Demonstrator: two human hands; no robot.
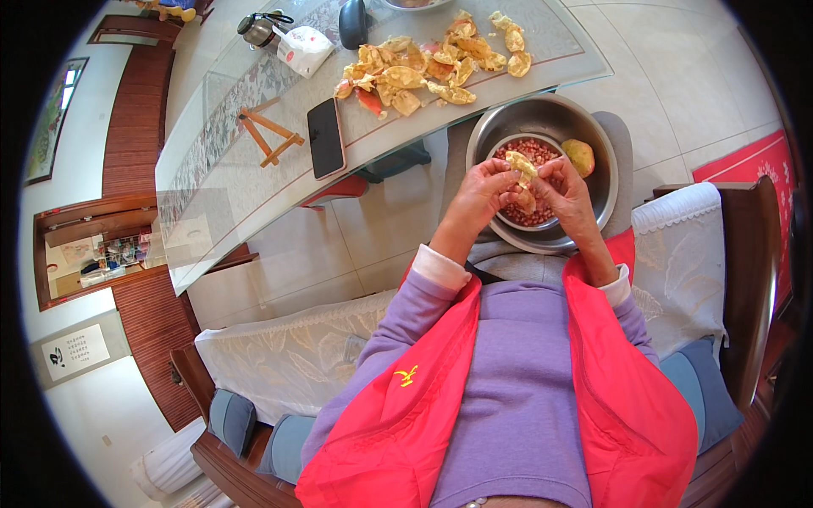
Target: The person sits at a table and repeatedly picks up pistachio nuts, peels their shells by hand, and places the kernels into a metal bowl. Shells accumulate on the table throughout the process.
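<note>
Over a small steel bowl (500, 151) of pomegranate seeds (532, 152), my left hand (484, 187) grips a piece of yellowish pomegranate rind (521, 166) between thumb and fingers. My right hand (564, 193) pinches the same piece from its other side. Part of the rind is hidden by my fingers. The small bowl sits inside a large steel basin (606, 190), which rests on my lap. Beside the small bowl, within the basin, lies a larger yellow-red chunk of pomegranate (578, 157).
Torn pomegranate rinds (403, 77) are heaped on the glass-topped table (381, 143). A phone (326, 138), a small wooden stand (269, 136), a dark computer mouse (352, 24), a white plastic packet (305, 51) and a steel flask (259, 28) lie there too. The table edge overhangs near the basin.
</note>
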